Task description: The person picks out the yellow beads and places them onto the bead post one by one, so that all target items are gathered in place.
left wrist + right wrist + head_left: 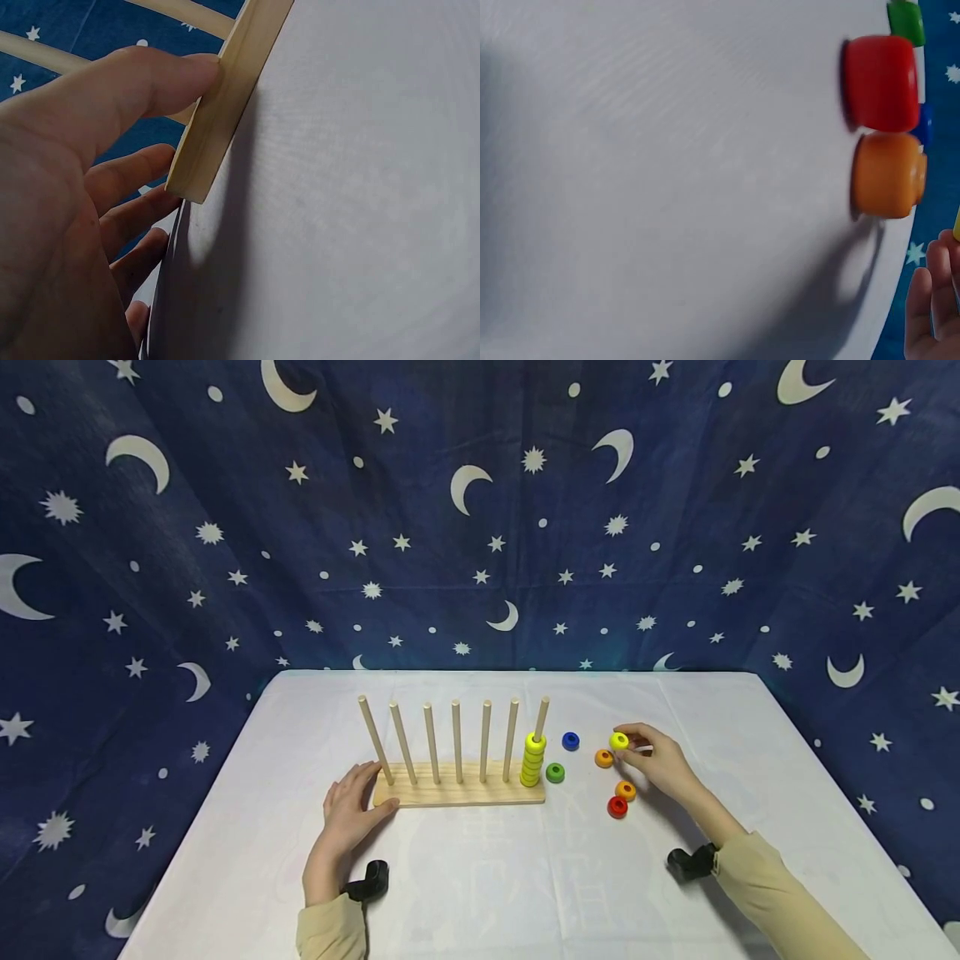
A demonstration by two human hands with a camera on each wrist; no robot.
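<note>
A wooden peg board (465,795) with several upright pegs stands on the table. Its rightmost peg carries a stack of yellow rings (532,764). My left hand (348,814) grips the board's left end, thumb on the front edge and fingers around the side; the left wrist view shows the thumb against the wood (225,97). To the right of the board, my right hand (663,764) pinches a yellow ring (618,741) between thumb and fingers, just behind an orange ring (603,758). Only a sliver of that yellow ring shows in the right wrist view.
Loose rings lie between board and right hand: a blue ring (571,741), a green ring (555,772) close to the board's right end, another orange ring (626,790) and a red ring (617,807) side by side. A star-patterned cloth (465,552) hangs behind the white table (480,893).
</note>
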